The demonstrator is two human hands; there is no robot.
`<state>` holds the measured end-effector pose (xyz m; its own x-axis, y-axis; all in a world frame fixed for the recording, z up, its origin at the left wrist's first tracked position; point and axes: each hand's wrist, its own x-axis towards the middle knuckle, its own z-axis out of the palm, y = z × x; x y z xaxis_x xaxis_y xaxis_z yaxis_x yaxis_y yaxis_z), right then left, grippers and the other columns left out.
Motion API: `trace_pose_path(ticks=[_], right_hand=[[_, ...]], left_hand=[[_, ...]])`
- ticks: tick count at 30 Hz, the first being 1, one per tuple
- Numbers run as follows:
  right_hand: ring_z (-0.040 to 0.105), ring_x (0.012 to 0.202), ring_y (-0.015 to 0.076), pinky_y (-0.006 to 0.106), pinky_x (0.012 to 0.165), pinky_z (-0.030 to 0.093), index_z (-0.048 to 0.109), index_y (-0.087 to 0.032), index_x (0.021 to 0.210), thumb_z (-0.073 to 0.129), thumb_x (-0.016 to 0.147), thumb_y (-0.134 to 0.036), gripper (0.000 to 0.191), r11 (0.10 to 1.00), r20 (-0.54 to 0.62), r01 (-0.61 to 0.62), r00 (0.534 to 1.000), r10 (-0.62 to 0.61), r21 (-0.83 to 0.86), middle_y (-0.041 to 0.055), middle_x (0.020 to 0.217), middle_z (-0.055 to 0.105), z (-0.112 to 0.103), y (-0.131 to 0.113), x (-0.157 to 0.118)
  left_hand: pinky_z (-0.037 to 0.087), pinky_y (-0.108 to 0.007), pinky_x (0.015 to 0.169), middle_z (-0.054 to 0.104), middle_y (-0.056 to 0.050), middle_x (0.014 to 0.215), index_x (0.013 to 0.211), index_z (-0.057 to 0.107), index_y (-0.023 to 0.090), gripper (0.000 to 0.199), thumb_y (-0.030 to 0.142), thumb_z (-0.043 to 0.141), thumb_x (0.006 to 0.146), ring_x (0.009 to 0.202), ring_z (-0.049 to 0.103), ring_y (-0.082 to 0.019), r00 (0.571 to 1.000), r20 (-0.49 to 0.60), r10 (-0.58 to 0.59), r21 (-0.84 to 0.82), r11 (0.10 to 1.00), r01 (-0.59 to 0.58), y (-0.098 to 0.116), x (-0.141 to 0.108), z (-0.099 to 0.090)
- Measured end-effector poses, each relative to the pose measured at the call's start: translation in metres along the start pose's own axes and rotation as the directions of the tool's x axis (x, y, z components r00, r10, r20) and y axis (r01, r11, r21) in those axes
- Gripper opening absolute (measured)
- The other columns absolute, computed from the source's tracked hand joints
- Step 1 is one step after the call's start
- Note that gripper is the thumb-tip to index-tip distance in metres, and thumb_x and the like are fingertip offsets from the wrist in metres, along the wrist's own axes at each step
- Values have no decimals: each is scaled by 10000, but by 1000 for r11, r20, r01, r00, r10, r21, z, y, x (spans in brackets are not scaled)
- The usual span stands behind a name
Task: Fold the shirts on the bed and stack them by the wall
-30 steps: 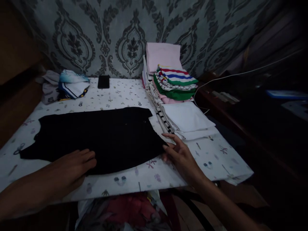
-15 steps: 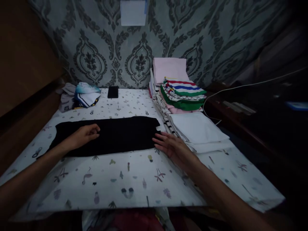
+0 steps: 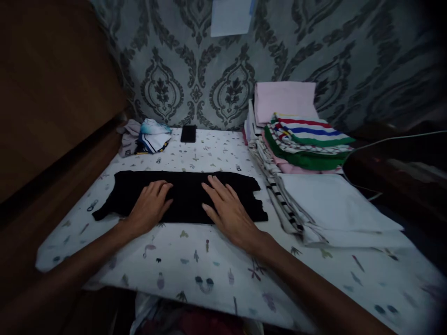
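Note:
A black garment [image 3: 188,197], folded into a long strip, lies across the patterned cover of the table. My left hand [image 3: 148,207] rests on its left half with the fingers a little bent and apart. On the right half lies my right hand [image 3: 226,209], palm down with the fingers spread. Neither hand grips the cloth. The garment's right end has an uneven, notched edge, and its left end narrows to a corner pointing toward me.
To the right stand folded clothes: a white folded cloth [image 3: 331,202], a striped garment [image 3: 310,132] on a pile, and a pink cloth [image 3: 284,100] behind. At the back left are crumpled clothes [image 3: 153,137] and a black phone-like object [image 3: 188,134]. A thin cable [image 3: 394,139] runs at right.
My right hand has moved left from the garment's right end onto its middle-right. My left hand has opened out flatter on the cloth. The view has turned slightly left.

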<state>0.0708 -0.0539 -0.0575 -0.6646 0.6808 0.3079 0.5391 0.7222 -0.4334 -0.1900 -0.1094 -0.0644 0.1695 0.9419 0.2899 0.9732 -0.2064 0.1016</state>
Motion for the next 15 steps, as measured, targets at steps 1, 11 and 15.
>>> trace_pose_path(ticks=[1, 11, 15], right_hand=[[247, 1520, 280, 579, 1216, 226, 415, -187, 1514, 395, 1019, -388, 534, 998, 46, -2, 999, 5, -61, 151, 1621, 324, 7, 2, 7], [288, 1504, 281, 569, 1213, 238, 432, -140, 1506, 382, 1021, -440, 572, 981, 150, -55, 985, 84, -184, 176, 1582, 386, 28, 22, 17], [266, 1513, 282, 583, 1219, 211, 450, -146, 1491, 406, 1017, -394, 537, 990, 116, -28, 992, 44, -139, 178, 1584, 386, 29, 3, 21]], left_hand=[[466, -480, 971, 559, -175, 1332, 1283, 515, 157, 356, 323, 454, 973, 1215, 537, -311, 1000, -18, 13, 26, 1000, -12, -5, -2, 2], [386, -580, 1056, 532, -257, 1401, 1312, 529, 94, 548, 485, 382, 957, 1322, 487, -411, 926, -52, -373, 182, 909, 376, -108, -35, -23], [504, -452, 853, 661, -210, 1145, 1228, 561, 90, 657, 628, 356, 914, 1097, 629, -379, 795, 66, -603, 61, 798, 600, -137, -42, -41]])
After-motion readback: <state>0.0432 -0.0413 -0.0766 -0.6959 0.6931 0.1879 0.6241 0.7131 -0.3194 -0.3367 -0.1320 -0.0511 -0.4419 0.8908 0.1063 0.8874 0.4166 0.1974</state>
